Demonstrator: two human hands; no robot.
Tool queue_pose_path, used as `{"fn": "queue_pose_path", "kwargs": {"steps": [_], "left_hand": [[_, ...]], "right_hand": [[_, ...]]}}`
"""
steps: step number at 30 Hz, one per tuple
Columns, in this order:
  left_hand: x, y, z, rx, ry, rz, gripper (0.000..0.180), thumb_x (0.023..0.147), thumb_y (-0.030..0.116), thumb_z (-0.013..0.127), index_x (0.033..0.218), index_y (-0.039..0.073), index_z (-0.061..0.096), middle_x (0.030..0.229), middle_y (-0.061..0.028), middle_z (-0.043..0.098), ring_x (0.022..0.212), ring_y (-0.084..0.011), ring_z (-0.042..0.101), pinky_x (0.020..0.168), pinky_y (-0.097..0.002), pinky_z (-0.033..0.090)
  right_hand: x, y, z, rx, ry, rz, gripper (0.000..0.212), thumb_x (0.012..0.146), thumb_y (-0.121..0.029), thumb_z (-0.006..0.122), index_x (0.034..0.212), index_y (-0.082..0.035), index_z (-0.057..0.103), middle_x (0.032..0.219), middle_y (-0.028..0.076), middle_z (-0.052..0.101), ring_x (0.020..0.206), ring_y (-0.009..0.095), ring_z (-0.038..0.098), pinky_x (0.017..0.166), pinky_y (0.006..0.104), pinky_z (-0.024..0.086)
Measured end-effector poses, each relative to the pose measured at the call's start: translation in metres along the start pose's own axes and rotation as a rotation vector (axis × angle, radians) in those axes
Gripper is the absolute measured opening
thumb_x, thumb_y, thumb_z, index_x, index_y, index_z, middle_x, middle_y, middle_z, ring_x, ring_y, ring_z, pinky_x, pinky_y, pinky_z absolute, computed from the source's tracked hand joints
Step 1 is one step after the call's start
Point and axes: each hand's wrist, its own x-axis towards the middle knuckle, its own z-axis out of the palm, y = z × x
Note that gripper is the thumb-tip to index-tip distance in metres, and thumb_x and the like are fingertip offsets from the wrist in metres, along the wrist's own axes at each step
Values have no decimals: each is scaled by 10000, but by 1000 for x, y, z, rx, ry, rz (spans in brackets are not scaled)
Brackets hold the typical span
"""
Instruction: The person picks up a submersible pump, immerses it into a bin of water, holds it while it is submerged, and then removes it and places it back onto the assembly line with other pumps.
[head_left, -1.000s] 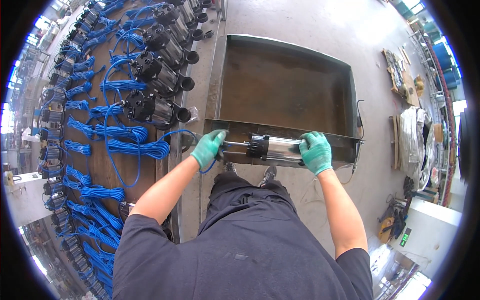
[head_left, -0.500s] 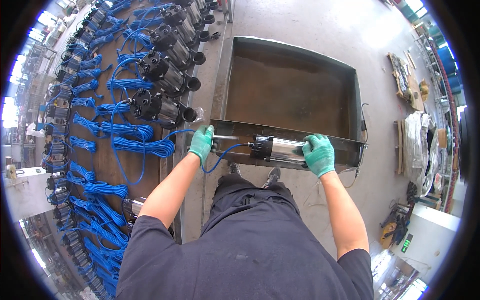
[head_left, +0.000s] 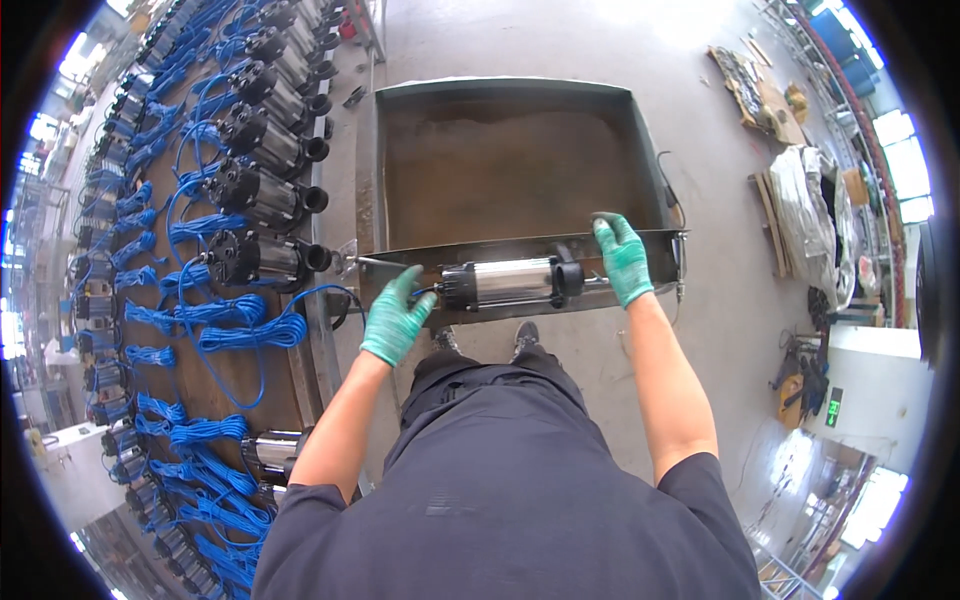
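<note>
A pump [head_left: 512, 283] with a shiny steel body and black ends lies sideways across the front ledge of a metal tank [head_left: 668, 180]. Its blue cable [head_left: 330, 288] leaves the left end and runs to a coil on the bench. My left hand [head_left: 396, 318], in a green glove, is beside that cable end, fingers apart. Just above it a thin metal rod [head_left: 382, 262] shows at the tank's left corner. At the pump's right end, next to a small metal fitting [head_left: 595, 279], my gloved right hand [head_left: 624, 262] is raised with its fingers extended, apart from the steel body.
On the left, a long bench [head_left: 200, 375] carries rows of similar pumps [head_left: 262, 192] and blue cable coils [head_left: 255, 335]. The tank holds brownish, murky water [head_left: 515, 165]. A hose or cable [head_left: 672, 190] hangs on its right side. Pallets and wrapped goods [head_left: 805, 225] stand farther right.
My right hand has come off the pump's right end, uncovering its black end. My left hand has moved nearer the pump's cable end. The view has shifted to the right.
</note>
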Motion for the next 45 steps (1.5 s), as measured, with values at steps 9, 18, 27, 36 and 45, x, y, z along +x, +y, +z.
{"fn": "queue_pose_path", "kwargs": {"steps": [9, 18, 27, 36, 45], "left_hand": [[-5, 48, 41, 452, -108, -41, 735, 778, 433, 834, 1368, 73, 583, 1107, -226, 640, 1030, -405, 645, 898, -462, 533], [-2, 72, 45, 670, -220, -156, 865, 722, 515, 855, 1406, 78, 559, 1127, -208, 653, 1058, -375, 660, 896, -466, 539], [2, 88, 39, 639, -237, -197, 712, 766, 485, 836, 1306, 84, 602, 1105, -204, 651, 1064, -376, 654, 918, -471, 530], [-2, 82, 41, 630, -221, -201, 767, 746, 500, 846, 1346, 99, 585, 1144, -206, 654, 1070, -382, 661, 917, -468, 541], [1, 77, 42, 618, -194, -186, 748, 749, 473, 853, 1341, 103, 587, 1145, -205, 654, 1073, -385, 660, 922, -467, 541]], "right_hand": [[7, 61, -63, -461, -793, 377, 446, 998, -428, 626, 1151, -11, 666, 989, 162, 731, 875, 249, 732, 758, 400, 585], [24, 91, -75, 115, -950, 767, 349, 1002, -402, 644, 1048, -57, 665, 882, 92, 704, 792, 235, 710, 656, 370, 566], [6, 66, -55, -1250, -752, -399, 245, 925, -356, 674, 1014, -136, 732, 913, 135, 758, 897, 351, 736, 737, 481, 579], [9, 65, -59, -585, -898, 312, 501, 992, -516, 616, 889, -37, 724, 677, 58, 653, 569, 159, 639, 533, 322, 529], [-6, 105, -54, 470, -592, 550, 227, 1047, -314, 572, 1132, -124, 661, 849, -3, 646, 676, 139, 599, 561, 274, 472]]}}
